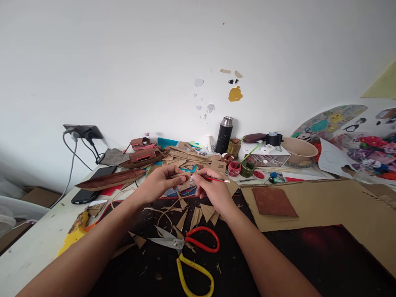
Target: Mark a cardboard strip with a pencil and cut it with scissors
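Gripping a red pencil (219,180), right fingers (200,181) are curled closed; left fingers (176,180) pinch a cardboard piece (186,185).

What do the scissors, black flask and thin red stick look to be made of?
Scissors: blades likely steel, grey with a metallic sheen; handles red and yellow, smooth, probably plastic-coated.
Black flask: likely metal, as the top shines silver; the dark body looks coated.
Thin red stick: painted wood or plastic; red with a pale end, too small to tell.

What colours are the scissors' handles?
The scissors have one red handle and one yellow handle; the head view shows them.
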`<state>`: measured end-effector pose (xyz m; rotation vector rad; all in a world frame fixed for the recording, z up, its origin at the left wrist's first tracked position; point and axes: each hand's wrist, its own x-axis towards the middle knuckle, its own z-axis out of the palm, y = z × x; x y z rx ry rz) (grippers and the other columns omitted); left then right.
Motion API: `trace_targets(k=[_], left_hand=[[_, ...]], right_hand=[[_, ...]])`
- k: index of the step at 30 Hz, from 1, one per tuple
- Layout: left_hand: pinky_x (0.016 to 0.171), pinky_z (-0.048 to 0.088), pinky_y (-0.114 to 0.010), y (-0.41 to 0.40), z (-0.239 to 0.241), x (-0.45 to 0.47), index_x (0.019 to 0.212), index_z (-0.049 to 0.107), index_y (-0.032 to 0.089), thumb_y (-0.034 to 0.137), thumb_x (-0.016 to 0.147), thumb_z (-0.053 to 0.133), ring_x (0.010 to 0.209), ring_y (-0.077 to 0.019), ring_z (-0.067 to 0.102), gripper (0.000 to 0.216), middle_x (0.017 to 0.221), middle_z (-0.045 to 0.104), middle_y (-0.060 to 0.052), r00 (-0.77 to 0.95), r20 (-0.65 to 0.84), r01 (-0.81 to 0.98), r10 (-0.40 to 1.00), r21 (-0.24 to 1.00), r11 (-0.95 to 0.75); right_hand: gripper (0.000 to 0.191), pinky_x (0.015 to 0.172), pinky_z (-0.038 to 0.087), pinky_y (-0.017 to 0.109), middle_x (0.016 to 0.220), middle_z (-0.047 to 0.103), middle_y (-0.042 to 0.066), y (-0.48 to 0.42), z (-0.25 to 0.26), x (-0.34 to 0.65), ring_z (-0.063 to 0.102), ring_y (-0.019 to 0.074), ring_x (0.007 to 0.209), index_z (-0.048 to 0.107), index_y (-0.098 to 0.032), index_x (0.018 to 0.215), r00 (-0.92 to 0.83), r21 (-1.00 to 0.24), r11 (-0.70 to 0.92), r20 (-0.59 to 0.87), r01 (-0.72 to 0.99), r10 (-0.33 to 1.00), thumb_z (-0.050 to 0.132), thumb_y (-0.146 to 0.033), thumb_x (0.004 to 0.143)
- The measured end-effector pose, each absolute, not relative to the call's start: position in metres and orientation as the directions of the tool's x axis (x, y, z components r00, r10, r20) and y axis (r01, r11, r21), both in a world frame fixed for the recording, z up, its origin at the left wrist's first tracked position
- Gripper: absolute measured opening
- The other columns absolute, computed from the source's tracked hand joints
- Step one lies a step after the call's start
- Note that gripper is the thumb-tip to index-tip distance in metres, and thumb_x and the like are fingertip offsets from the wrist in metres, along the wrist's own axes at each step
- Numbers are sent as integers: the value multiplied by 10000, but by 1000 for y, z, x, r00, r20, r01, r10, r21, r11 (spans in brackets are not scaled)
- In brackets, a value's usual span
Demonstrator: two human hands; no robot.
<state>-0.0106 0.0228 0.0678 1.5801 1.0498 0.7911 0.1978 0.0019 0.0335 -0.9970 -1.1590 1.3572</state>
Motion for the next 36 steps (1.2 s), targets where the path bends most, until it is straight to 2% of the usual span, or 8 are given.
trace_targets(k=[9, 15, 17, 21, 26, 30, 36], left_hand=[[682, 441, -296, 22, 67, -9, 862, 668, 190, 531, 822, 844, 715, -159, 585, 386, 808, 689, -11, 414, -8, 212, 910, 973, -88], [674, 436, -291, 22, 68, -8, 868, 664, 186, 525, 832, 837, 711, -154, 577, 383, 783, 665, -8, 413, -11, 189, 911, 979, -74], [669, 443, -294, 22, 70, -8, 856, 653, 188, 530, 812, 848, 707, -155, 580, 396, 791, 673, -13, 405, -18, 186, 914, 981, -63], [675, 454, -297, 22, 71, -8, 841, 647, 194, 547, 796, 850, 713, -157, 581, 410, 817, 690, -20, 403, -21, 183, 915, 981, -59], [668, 460, -300, 22, 72, -9, 836, 659, 195, 572, 785, 847, 708, -162, 579, 424, 789, 673, -15, 394, -6, 198, 919, 977, -78], [654, 465, -298, 22, 71, -10, 815, 650, 195, 587, 765, 858, 692, -162, 587, 446, 772, 678, -15, 388, -10, 200, 922, 977, -74], [634, 429, -287, 23, 65, -15, 832, 663, 187, 599, 773, 858, 674, -156, 581, 459, 766, 677, -10, 386, -21, 176, 922, 983, -51]], right_hand=[[455, 401, 434, 179, 600, 585, -47, 2, 33, 198, 620, 109, 476, 668, -198, 790, -108, -983, 22, 42, -184, 993, 743, -640, 871], [394, 403, 453, 189, 666, 631, -40, 1, 28, 196, 634, 121, 501, 705, -204, 903, -131, -990, 1, 20, -143, 991, 819, -568, 803], [407, 398, 452, 191, 681, 633, -39, 1, 28, 195, 633, 120, 499, 690, -207, 883, -135, -989, -1, 19, -149, 991, 815, -587, 805], [467, 400, 454, 194, 610, 586, -49, 1, 27, 195, 620, 122, 478, 629, -215, 791, -128, -985, 15, 37, -169, 991, 763, -659, 845], [368, 423, 459, 199, 577, 589, -50, 0, 26, 195, 619, 134, 491, 649, -221, 838, -154, -995, 22, 37, -97, 987, 773, -567, 862], [321, 426, 465, 199, 706, 618, -47, -1, 29, 195, 640, 127, 524, 647, -229, 903, -126, -993, 34, 48, -113, 991, 810, -493, 822], [438, 410, 464, 195, 817, 639, -18, -2, 30, 194, 644, 110, 525, 660, -210, 919, -154, -989, 9, 33, -149, 987, 775, -627, 852]])
